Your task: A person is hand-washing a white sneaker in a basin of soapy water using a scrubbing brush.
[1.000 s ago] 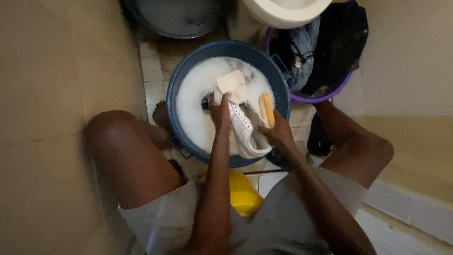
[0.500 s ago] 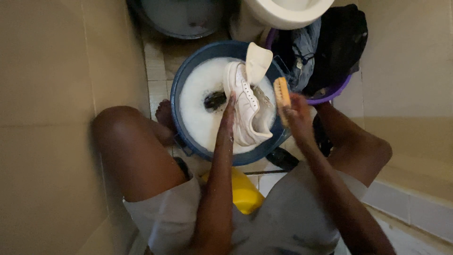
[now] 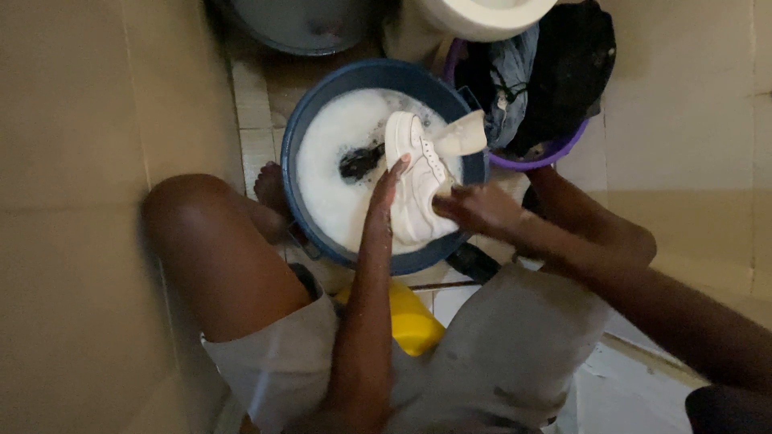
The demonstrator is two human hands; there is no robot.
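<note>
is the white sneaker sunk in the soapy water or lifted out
Lifted out: both hands hold the white sneaker above the foam in the blue basin.

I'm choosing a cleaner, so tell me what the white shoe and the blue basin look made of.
White shoe: looks like smooth leather or a synthetic imitation, matte-white with stitched panels and small punched holes; which one cannot be told. The left hand steadies it, the right hand is at its side.
Blue basin: apparently moulded plastic, with an even dark-blue colour, a smooth rounded rim and a slight sheen.
</note>
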